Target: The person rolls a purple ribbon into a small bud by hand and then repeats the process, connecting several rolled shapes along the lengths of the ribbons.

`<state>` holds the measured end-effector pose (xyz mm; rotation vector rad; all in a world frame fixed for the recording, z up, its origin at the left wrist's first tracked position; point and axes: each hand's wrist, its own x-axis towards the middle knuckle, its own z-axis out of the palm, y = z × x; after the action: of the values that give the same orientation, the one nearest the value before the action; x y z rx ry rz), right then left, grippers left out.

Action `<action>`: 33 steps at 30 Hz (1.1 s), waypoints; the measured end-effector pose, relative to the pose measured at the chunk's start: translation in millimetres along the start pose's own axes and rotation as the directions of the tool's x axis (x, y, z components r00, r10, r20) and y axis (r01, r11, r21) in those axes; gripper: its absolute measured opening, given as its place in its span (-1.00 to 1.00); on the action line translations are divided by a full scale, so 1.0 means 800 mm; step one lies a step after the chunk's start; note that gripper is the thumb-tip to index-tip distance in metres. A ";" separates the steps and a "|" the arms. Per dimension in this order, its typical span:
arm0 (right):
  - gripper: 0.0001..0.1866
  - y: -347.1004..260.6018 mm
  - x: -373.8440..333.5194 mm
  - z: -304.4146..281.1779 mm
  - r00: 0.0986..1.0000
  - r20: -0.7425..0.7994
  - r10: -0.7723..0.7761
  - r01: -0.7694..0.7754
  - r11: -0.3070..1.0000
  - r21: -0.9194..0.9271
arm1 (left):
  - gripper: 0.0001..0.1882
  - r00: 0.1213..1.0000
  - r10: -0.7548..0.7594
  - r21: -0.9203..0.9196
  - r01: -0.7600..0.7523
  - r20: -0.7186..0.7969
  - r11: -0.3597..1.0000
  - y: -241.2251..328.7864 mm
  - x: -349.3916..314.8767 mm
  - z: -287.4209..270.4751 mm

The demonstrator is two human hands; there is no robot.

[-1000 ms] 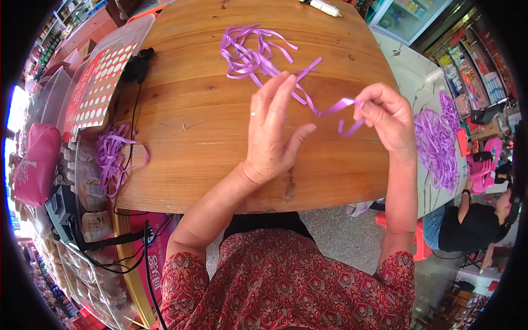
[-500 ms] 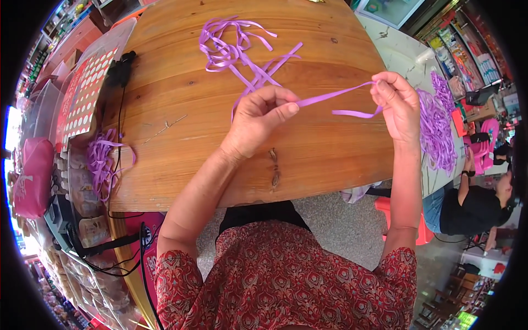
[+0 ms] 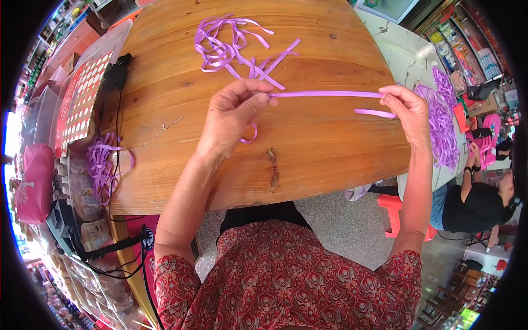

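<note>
A narrow purple ribbon (image 3: 325, 94) is stretched level above the wooden table between my two hands. My left hand (image 3: 234, 113) pinches it between thumb and fingers, and a short end curls below that hand. At the other side my right hand (image 3: 407, 113) pinches the ribbon too, with a loose end pointing back to the left under the taut part. Beyond my left hand lies a loose tangle of purple ribbons (image 3: 223, 55) on the table, with several straighter strips crossing beside it.
A large purple ribbon heap (image 3: 443, 129) lies on the pale marble-look surface at the right. Another ribbon bunch (image 3: 102, 162) hangs at the table's left edge, near a black cable (image 3: 119, 118) and clear box. A person in black (image 3: 476, 206) sits at the far right.
My hands have moved apart, the left one leftward and the right one rightward and slightly nearer. The ribbon between them is now longer and level, and a short end shows below my left hand.
</note>
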<state>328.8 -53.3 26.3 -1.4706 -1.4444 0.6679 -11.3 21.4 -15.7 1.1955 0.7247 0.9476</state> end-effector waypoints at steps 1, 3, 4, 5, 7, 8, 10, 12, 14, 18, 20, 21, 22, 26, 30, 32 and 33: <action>-0.82 0.009 -0.004 -0.014 1.000 0.011 0.027 -0.027 1.000 -0.003 | -0.84 1.000 -0.002 -0.003 0.002 0.012 1.000 0.001 0.001 -0.001; -0.83 0.021 -0.013 -0.037 0.998 0.003 0.064 -0.064 0.998 -0.012 | -0.89 0.984 0.124 0.076 -0.115 -0.127 0.990 0.003 0.003 -0.009; -0.83 0.025 -0.016 -0.047 0.997 -0.025 0.067 -0.068 0.997 -0.041 | -0.89 0.986 0.121 0.070 -0.114 -0.110 0.991 -0.002 0.006 -0.019; -0.83 0.028 -0.021 -0.055 0.996 -0.055 0.070 -0.074 0.995 -0.070 | -0.89 0.934 0.323 0.322 -0.262 -0.154 0.910 -0.011 0.012 -0.032; -0.85 0.031 -0.027 -0.051 0.995 -0.073 0.069 -0.071 0.997 -0.026 | -0.90 0.846 0.516 0.554 -0.367 -0.137 0.747 -0.011 0.019 -0.037; -0.85 0.031 -0.030 -0.047 0.998 -0.051 0.039 -0.042 0.997 -0.061 | -0.88 0.788 0.614 0.823 -0.320 -0.044 0.470 -0.009 0.022 -0.037; -0.87 0.023 -0.033 -0.027 0.999 -0.019 0.026 -0.027 0.994 -0.103 | -0.70 0.804 0.594 0.984 -0.109 0.004 0.142 -0.004 0.022 -0.025; -0.86 0.008 -0.034 -0.004 0.993 0.055 -0.100 0.108 0.981 -0.160 | -0.65 0.715 0.694 0.993 -0.117 0.090 -0.009 0.009 0.020 0.014; -0.85 -0.014 -0.038 0.025 0.943 0.183 -0.279 0.317 0.920 -0.228 | -0.57 0.637 0.744 0.959 -0.281 0.201 -0.018 0.011 0.012 0.047; -0.79 -0.052 -0.049 0.065 0.834 0.195 -0.517 0.552 0.775 -0.307 | -0.61 0.786 0.582 0.528 -0.591 0.207 0.610 0.005 -0.004 0.117; -0.73 -0.059 -0.049 0.071 0.691 0.194 -0.697 0.702 0.580 -0.414 | -0.69 0.966 -0.090 -0.184 0.138 0.244 0.973 0.004 -0.005 0.134; -0.73 -0.058 -0.049 0.070 0.695 0.193 -0.693 0.698 0.583 -0.416 | -0.69 0.964 -0.094 -0.185 0.143 0.247 0.972 -0.002 -0.004 0.130; -0.74 -0.055 -0.048 0.069 0.678 0.189 -0.710 0.704 0.553 -0.446 | -0.74 0.937 -0.182 -0.189 0.245 0.297 0.951 -0.014 -0.002 0.123; -0.77 -0.037 -0.052 0.061 0.773 0.128 -0.621 0.611 0.676 -0.413 | -0.85 0.982 -0.074 -0.070 0.088 0.176 0.994 -0.025 -0.009 0.125; -0.80 -0.029 -0.063 0.048 0.889 0.071 -0.452 0.445 0.818 -0.364 | -0.90 0.995 0.070 0.142 -0.079 0.064 0.987 -0.030 -0.007 0.103; -0.81 -0.024 -0.064 0.050 0.890 0.068 -0.450 0.443 0.821 -0.361 | -0.92 0.922 0.339 0.544 -0.384 0.185 0.747 -0.024 -0.004 0.092; -0.81 -0.022 -0.064 0.052 0.888 0.067 -0.454 0.447 0.822 -0.353 | -0.92 0.925 0.334 0.546 -0.378 0.182 0.748 -0.023 -0.004 0.091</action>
<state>275.9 -95.2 13.2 -1.3147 -1.8875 0.0904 54.2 -14.7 -17.0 1.9536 0.7624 1.0221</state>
